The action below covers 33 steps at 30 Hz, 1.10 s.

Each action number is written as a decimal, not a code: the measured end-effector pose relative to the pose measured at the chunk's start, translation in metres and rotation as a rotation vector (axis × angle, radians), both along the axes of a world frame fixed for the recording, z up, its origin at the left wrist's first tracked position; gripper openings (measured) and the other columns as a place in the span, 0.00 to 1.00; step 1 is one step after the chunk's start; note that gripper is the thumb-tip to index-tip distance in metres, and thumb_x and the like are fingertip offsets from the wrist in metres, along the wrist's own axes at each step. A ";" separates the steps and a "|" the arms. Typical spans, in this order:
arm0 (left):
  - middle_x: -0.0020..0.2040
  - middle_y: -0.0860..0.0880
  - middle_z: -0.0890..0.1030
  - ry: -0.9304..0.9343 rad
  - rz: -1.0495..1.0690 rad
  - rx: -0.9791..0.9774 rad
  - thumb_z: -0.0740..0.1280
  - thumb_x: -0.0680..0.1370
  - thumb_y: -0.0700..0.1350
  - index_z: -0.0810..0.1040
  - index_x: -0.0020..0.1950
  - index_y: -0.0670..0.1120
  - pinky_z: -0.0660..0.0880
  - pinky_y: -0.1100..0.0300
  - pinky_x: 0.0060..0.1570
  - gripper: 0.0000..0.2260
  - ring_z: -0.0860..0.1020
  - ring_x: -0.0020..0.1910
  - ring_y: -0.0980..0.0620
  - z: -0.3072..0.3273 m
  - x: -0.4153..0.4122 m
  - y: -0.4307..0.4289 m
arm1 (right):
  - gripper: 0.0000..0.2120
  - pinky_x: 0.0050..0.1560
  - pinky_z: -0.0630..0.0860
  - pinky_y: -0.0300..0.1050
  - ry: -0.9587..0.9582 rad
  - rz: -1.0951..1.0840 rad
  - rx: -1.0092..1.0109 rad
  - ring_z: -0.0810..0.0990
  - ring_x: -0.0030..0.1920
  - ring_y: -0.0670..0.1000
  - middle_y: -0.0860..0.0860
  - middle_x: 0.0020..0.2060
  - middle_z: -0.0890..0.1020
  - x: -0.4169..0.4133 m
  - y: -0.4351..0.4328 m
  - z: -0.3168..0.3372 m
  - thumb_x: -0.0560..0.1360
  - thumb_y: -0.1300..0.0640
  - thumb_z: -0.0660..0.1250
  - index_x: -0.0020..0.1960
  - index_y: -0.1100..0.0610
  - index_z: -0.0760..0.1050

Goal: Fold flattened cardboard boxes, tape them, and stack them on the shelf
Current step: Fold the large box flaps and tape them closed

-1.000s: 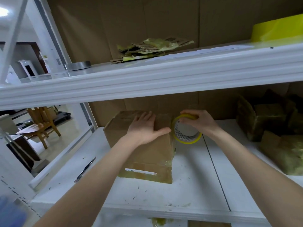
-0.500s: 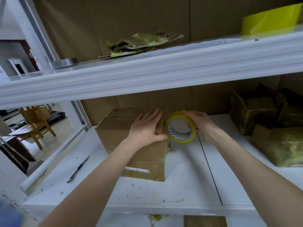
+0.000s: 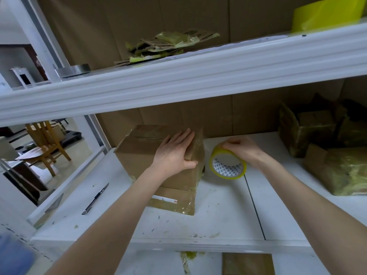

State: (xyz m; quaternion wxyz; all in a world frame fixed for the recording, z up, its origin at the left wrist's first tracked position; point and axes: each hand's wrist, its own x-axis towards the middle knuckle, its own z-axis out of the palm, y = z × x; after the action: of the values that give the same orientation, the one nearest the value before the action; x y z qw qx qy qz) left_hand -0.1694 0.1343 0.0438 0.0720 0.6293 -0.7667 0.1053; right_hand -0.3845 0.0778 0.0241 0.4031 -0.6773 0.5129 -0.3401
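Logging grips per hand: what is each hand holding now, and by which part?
The right hand grips the tape roll by its upper rim. The left hand holds nothing; it lies flat atop the cardboard box.

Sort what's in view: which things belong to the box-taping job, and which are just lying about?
In the job: box, pressed by the left hand; tape roll, held by the right hand; shelf.
Lying about: slim tool, scraps, tin, yellow sheet, chair.
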 end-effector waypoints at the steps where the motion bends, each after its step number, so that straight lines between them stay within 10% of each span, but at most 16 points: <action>1: 0.79 0.55 0.47 -0.009 -0.004 -0.006 0.65 0.73 0.61 0.47 0.78 0.55 0.48 0.53 0.75 0.40 0.49 0.77 0.54 -0.001 0.000 0.000 | 0.05 0.55 0.76 0.49 0.024 0.016 -0.008 0.80 0.50 0.51 0.51 0.47 0.83 0.000 0.001 -0.001 0.73 0.47 0.70 0.45 0.47 0.81; 9: 0.79 0.57 0.47 0.012 -0.031 0.023 0.65 0.75 0.58 0.51 0.77 0.60 0.45 0.54 0.75 0.34 0.48 0.77 0.55 0.004 0.007 -0.010 | 0.04 0.36 0.71 0.30 -0.041 0.055 0.009 0.75 0.41 0.40 0.45 0.45 0.79 0.017 0.012 -0.013 0.76 0.51 0.69 0.51 0.47 0.78; 33: 0.75 0.55 0.58 0.142 0.014 -0.036 0.65 0.76 0.59 0.61 0.73 0.64 0.60 0.52 0.71 0.27 0.58 0.74 0.50 0.005 0.029 -0.025 | 0.15 0.50 0.80 0.53 -0.014 -0.202 0.006 0.81 0.49 0.56 0.53 0.49 0.83 0.069 0.004 -0.027 0.73 0.46 0.70 0.56 0.52 0.79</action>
State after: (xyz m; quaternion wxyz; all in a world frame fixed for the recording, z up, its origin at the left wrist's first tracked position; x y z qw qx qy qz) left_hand -0.1400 0.1092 0.0487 0.1367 0.6391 -0.7532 0.0750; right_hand -0.3153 0.0818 -0.0027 0.3723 -0.6187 0.5766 -0.3823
